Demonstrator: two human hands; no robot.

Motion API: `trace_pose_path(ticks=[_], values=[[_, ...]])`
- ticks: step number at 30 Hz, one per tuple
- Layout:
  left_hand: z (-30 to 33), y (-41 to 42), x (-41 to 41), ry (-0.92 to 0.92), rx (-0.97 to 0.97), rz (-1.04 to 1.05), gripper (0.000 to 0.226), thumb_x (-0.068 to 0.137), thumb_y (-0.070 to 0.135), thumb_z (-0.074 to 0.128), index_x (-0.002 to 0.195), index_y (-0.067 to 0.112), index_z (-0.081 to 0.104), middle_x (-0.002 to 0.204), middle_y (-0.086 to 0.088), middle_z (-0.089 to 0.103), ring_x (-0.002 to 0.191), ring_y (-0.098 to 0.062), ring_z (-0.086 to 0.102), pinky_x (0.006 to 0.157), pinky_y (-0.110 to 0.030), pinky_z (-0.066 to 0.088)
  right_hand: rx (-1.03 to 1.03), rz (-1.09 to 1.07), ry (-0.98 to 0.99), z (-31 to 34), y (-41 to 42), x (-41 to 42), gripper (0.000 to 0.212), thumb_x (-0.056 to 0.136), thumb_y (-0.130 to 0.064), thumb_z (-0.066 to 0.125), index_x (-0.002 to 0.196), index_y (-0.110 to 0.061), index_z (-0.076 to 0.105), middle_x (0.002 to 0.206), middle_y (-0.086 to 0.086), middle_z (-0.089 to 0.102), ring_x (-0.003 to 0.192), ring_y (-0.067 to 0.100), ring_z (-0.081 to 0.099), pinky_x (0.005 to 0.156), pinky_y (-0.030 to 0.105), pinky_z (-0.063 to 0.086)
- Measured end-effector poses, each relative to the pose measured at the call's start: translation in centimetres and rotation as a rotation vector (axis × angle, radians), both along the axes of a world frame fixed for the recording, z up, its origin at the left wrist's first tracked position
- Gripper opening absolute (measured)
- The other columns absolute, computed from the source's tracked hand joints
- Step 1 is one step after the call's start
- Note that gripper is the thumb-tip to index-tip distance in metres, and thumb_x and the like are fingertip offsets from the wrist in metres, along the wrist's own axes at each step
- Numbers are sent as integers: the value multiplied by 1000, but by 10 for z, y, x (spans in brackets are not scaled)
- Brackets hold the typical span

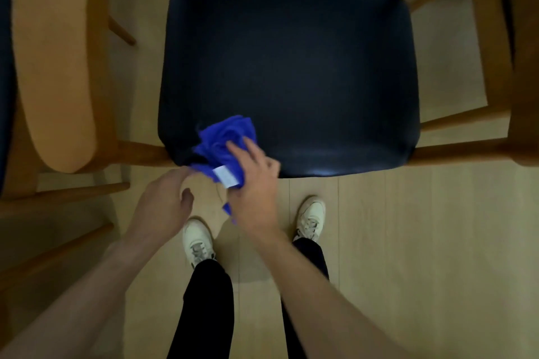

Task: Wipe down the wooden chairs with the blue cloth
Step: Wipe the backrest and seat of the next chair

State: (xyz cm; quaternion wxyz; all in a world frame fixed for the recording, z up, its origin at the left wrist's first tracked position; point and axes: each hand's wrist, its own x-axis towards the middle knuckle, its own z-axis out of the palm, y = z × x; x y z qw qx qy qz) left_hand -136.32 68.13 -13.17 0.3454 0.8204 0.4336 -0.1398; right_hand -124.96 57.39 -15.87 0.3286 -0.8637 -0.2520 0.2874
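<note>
A wooden chair with a black padded seat [291, 61] stands right in front of me, seen from above. A crumpled blue cloth [223, 140] with a white label lies over the seat's near left corner and hangs off its front edge. My right hand [253, 183] holds the cloth there, fingers curled round it. My left hand [163, 201] hovers just left of the cloth, below the seat corner, fingers loosely bent with their tips close to the cloth's edge; whether they touch it is unclear.
Another wooden chair [55, 67] stands close on the left, its curved backrest beside the seat. A third chair's frame [501, 52] is at the right edge. My feet in white shoes [198, 239] stand on the pale wooden floor [408, 242] just before the chair.
</note>
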Motion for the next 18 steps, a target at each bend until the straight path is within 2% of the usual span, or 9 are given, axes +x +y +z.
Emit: trace_pose_path(ticks=[3, 6, 7, 9, 10, 13, 14, 16, 18], values=[[9, 7, -6, 46, 8, -3, 41, 89, 1, 58, 129, 11, 57, 121, -11, 64, 109, -34, 60, 90, -41, 47, 69, 102, 67, 2, 6, -6, 79, 74, 7, 65, 142, -31, 50, 151, -14, 34, 112, 15, 30, 88, 2, 28], [12, 3, -4, 39, 0, -21, 39, 90, 1, 56, 128, 10, 58, 122, -11, 64, 108, -32, 60, 93, -42, 47, 86, 244, -111, 5, -29, 52, 76, 69, 10, 66, 136, -26, 57, 146, -5, 49, 112, 19, 41, 95, 11, 27], [13, 1, -1, 38, -7, -15, 39, 91, 1, 56, 129, 9, 58, 121, -12, 64, 107, -32, 59, 93, -42, 47, 66, 174, -165, 4, -47, 79, 74, 68, 11, 66, 133, -23, 59, 141, -1, 54, 117, 20, 45, 99, 20, 32], [15, -6, 7, 51, -24, -4, 39, 92, 2, 55, 130, 9, 57, 122, -12, 63, 108, -31, 58, 92, -40, 46, 1, -137, -194, 5, -89, 138, 67, 72, 12, 61, 132, -20, 61, 133, 2, 61, 123, 23, 54, 105, 37, 41], [16, -11, 13, 59, -28, -10, 40, 92, 4, 55, 131, 10, 56, 124, -11, 62, 109, -30, 58, 92, -40, 46, -54, -310, -201, 6, -109, 162, 62, 77, 9, 58, 131, -20, 61, 127, 1, 63, 120, 24, 57, 104, 38, 43], [30, -20, 28, 41, 32, -90, 42, 93, 8, 54, 135, 14, 53, 128, -6, 60, 114, -23, 55, 94, -34, 45, -162, -532, -198, 12, -136, 194, 47, 83, 5, 52, 119, -23, 62, 99, -5, 61, 105, 31, 60, 88, 30, 44], [37, -22, 33, 15, 60, -116, 43, 93, 9, 54, 135, 15, 53, 129, -3, 59, 115, -20, 55, 94, -31, 44, -166, -543, -161, 14, -129, 193, 47, 83, 5, 51, 118, -24, 61, 100, -3, 61, 105, 30, 60, 88, 31, 44], [55, -21, 42, -51, 91, -175, 43, 93, 10, 54, 136, 17, 53, 129, 1, 58, 117, -15, 53, 94, -26, 43, -127, -526, -83, 25, -101, 178, 52, 84, 0, 54, 129, -27, 58, 118, -1, 63, 113, 23, 58, 97, 28, 43], [80, -11, 52, -137, 135, -202, 41, 92, 8, 56, 132, 15, 57, 127, 2, 59, 117, -12, 53, 96, -20, 41, 19, -424, -28, 45, -58, 154, 57, 86, -5, 60, 136, -31, 54, 125, -10, 59, 112, 4, 55, 96, 10, 36]])
